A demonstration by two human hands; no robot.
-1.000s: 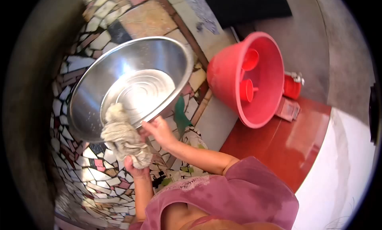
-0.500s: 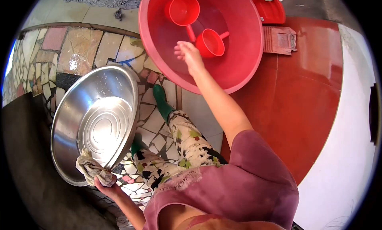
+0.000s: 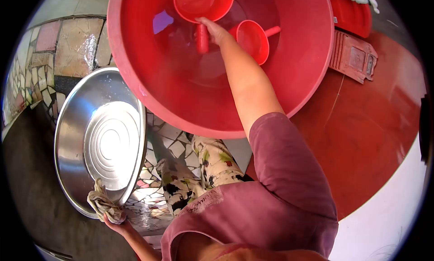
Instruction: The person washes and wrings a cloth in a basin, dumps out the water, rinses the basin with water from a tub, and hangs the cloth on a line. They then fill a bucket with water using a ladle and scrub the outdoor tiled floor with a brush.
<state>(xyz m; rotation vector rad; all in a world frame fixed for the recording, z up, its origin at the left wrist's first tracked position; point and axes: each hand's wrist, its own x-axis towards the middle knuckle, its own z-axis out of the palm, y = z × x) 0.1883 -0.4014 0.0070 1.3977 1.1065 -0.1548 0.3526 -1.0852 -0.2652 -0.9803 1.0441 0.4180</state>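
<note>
My left hand [image 3: 115,224] is closed on a bunched, damp-looking cloth [image 3: 103,203] at the near rim of a tilted steel basin [image 3: 72,125]. Inside the big red tub [image 3: 176,98] are two red water dippers. My right hand [image 3: 213,31] reaches into the tub and grips the handle of the farther dipper [image 3: 202,40], thumb over the handle's top; some fingers are hidden. Just right of that hand lies the second dipper [image 3: 251,39], its handle pointing right, untouched.
To the right of the tub lie a red washboard-like piece [image 3: 357,57] and a red container [image 3: 350,14] below a white tap [image 3: 365,0]. Mosaic stone floor [image 3: 169,139] shows between basin and tub. A white wall edge [image 3: 384,216] runs along the right.
My right hand has moved forward and down onto the farther dipper's handle. The view has shifted toward the tub. My left hand keeps the cloth at the basin rim.
</note>
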